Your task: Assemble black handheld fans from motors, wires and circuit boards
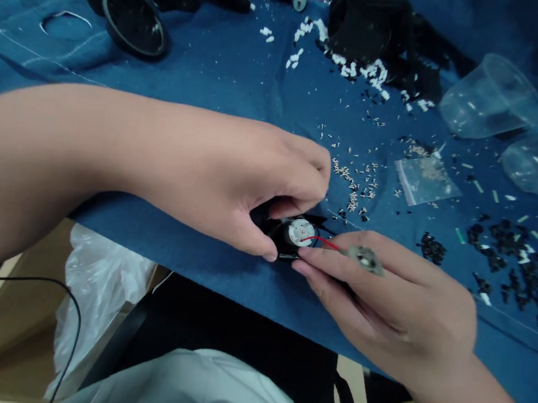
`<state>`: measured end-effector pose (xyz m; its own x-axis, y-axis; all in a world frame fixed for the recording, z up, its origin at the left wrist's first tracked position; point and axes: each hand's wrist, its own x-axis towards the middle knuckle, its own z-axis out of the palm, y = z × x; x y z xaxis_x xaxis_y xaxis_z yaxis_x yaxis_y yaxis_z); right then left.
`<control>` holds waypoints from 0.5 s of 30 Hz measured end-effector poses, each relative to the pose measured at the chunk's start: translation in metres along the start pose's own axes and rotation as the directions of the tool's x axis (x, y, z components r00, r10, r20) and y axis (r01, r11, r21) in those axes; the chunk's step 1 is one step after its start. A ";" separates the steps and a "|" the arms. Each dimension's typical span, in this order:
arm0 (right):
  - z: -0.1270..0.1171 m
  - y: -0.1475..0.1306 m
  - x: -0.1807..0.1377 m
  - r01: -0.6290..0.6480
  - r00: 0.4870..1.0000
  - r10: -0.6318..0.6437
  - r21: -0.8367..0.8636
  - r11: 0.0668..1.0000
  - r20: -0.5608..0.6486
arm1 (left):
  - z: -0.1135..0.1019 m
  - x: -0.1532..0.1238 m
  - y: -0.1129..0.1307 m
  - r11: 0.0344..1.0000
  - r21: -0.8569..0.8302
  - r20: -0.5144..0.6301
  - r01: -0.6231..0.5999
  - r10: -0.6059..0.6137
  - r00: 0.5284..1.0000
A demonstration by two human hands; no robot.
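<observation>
My left hand (232, 180) is curled round a small black round part (289, 234) with a silver centre and a red wire, near the front edge of the blue cloth (217, 69). My right hand (385, 296) presses its fingertips against the same part from the right, fingers held together. A small grey metal piece (365, 257) lies on top of my right fingers, at the end of the red wire.
Tiny screws (355, 186), a small plastic bag (425, 179), white bits (360, 71) and black bits (510, 250) lie scattered on the cloth. Two clear plastic cups (491, 98) lie at the right. Black round rings (134, 22) and black housings (366, 23) sit at the back.
</observation>
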<state>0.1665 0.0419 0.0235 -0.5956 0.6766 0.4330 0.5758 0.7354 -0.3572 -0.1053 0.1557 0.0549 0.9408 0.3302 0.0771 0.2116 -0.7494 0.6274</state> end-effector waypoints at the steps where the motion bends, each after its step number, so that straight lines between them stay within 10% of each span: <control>1: 0.001 0.001 0.000 -0.004 1.000 0.004 0.000 1.000 -0.003 | 0.001 -0.005 0.003 0.999 0.045 -0.026 0.006 -0.005 1.000; 8: 0.004 0.002 -0.002 -0.034 0.999 0.034 0.027 0.999 0.001 | 0.047 -0.034 0.031 0.971 0.230 -0.403 0.067 0.032 0.915; 15: 0.007 0.003 -0.001 -0.030 0.999 0.031 0.060 0.998 -0.009 | 0.081 -0.037 0.029 0.907 0.401 -0.480 0.131 0.086 0.873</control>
<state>0.1649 0.0434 0.0163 -0.5722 0.6987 0.4295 0.5587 0.7155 -0.4194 -0.1128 0.0748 0.0077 0.7125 0.4994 0.4930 0.4214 -0.8662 0.2684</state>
